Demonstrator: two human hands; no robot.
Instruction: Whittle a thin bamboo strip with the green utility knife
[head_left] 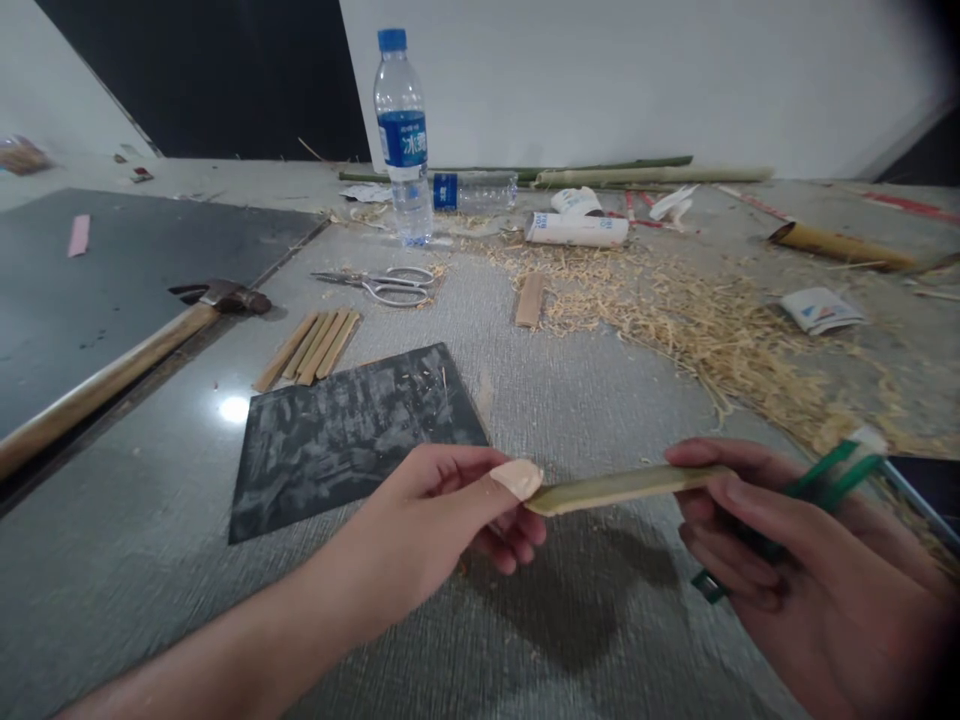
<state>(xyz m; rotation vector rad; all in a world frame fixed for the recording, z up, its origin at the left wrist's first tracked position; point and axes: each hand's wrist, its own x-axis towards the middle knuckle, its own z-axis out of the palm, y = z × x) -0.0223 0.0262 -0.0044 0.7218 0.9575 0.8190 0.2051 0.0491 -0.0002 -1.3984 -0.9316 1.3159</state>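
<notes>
Far off we see an upright bottle (403, 135), its contents unclear, while our left hand (450, 515) and right hand (780, 560) pinch a bamboo strip (622, 488) by its ends, the right also gripping a green tool (817, 490).

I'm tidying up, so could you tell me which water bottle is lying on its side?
The clear bottle behind the upright blue-capped bottle; it lies flat on the table.

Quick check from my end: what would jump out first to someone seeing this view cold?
Front and centre, the left hand and right hand hold a bamboo strip between them; the right also grips a green-handled tool. Behind lie a dark slate, a hammer at left, and shavings at right.
</notes>
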